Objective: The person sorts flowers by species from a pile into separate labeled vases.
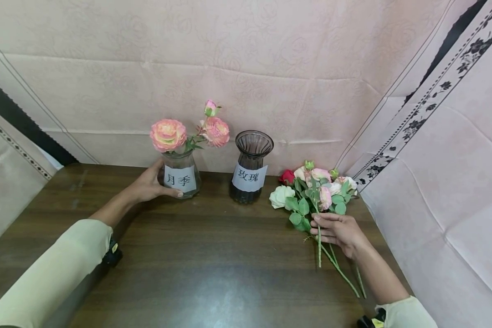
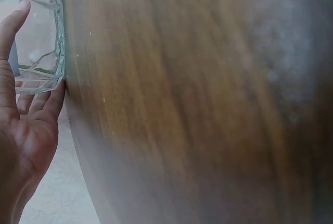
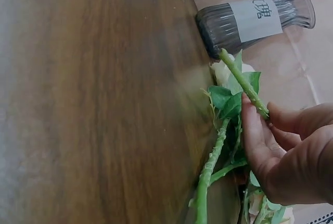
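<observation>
At the table's back, my left hand [image 1: 148, 184] holds a clear glass vase [image 1: 185, 161] from its left side, thumb across the front. Its white label bears dark characters, and pink-yellow flowers [image 1: 168, 135] stand in it. In the left wrist view, the fingers curve around the vase [image 2: 44, 41] near its base. On the right, my right hand [image 1: 339, 231] pinches a green flower stem [image 1: 320, 250] between thumb and fingers, over a bunch of artificial flowers [image 1: 303, 206] lying on the table. The right wrist view shows the pinched stem [image 3: 242, 81] with its cut end pointing away.
A dark ribbed glass vase [image 1: 252, 159] with a white label stands between the clear vase and the bunch. Loose stems [image 1: 344, 275] extend toward the front of the wooden table [image 1: 213, 255]. Pale patterned cloth [image 1: 246, 68] hangs behind and along both sides.
</observation>
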{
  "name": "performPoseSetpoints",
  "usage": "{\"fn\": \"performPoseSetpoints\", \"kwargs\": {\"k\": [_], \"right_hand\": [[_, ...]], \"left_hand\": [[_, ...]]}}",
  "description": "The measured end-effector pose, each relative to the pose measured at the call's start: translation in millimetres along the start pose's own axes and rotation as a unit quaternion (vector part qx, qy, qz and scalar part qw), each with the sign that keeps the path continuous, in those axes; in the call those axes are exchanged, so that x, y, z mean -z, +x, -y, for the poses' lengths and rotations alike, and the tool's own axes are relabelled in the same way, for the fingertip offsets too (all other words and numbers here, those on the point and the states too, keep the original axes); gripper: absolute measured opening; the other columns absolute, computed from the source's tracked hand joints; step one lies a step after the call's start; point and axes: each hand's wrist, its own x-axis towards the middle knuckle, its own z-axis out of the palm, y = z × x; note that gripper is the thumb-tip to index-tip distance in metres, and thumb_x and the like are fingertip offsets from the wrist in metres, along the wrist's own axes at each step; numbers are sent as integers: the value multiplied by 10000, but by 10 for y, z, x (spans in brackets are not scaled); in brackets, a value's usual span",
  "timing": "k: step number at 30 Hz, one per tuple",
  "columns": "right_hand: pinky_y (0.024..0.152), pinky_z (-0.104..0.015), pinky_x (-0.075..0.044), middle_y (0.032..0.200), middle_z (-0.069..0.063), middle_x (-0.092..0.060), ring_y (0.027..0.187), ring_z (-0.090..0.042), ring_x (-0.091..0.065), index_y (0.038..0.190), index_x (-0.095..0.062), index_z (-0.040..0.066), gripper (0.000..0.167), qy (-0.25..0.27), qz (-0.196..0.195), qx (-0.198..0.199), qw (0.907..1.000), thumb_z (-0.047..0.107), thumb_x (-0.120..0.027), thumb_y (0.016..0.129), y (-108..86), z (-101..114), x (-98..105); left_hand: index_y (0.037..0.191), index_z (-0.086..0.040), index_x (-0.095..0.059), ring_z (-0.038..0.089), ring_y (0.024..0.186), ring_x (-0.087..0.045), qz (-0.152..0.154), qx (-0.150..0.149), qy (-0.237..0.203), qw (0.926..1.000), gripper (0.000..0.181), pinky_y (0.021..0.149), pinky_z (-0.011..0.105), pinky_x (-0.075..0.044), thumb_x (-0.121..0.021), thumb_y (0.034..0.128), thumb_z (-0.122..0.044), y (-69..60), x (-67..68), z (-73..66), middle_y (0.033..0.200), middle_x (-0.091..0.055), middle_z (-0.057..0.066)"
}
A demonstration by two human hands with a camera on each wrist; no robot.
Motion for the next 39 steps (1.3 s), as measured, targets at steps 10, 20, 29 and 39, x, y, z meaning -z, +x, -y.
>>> {"fn": "performPoseSetpoints", "kwargs": {"k": [10, 20, 29, 39], "right_hand": [[938, -342, -692, 1154, -7, -870, 996, -124, -857, 1664, -444, -89, 598, 663, 94, 159, 9976, 130, -660, 1151, 69, 105, -104], [891, -321, -693, 1063, 1, -877, 962, -150, -866, 1051, -854, 273, 303, 1592, -47, 491, 9860, 63, -653, 1139, 109, 210, -259], [887, -326, -697, 1012, -4, -883, 952, -152, -868, 1020, -865, 274, 280, 2301, -699, 777, 9675, 84, -688, 1123, 196, 322, -440], [848, -365, -710, 933, 14, -877, 896, -153, -871, 944, -876, 251, 301, 2778, -1201, 1359, 9434, 74, -700, 1112, 333, 489, -743]], "left_hand": [[1754, -181, -283, 361, 1338, -653, -16, -96, -75, 9999, 1191, 1032, 269, -574, -1027, 826, -118, 7, 8, 12, 1480, -657, 189], [1754, -180, -276, 370, 1357, -657, 26, -71, -53, 10000, 1193, 1059, 295, -567, -1026, 829, -127, 10, -1, 10, 1495, -655, 187], [1755, -166, -269, 362, 1355, -650, 16, -3, 32, 10000, 1189, 1090, 356, -551, -1026, 837, -150, 6, -1, -1, 1487, -658, 187], [1748, -195, -283, 364, 1363, -655, 2, 9, 1, 10000, 1174, 1127, 438, -544, -1025, 840, -161, 4, 6, -5, 1484, -664, 179]]}}
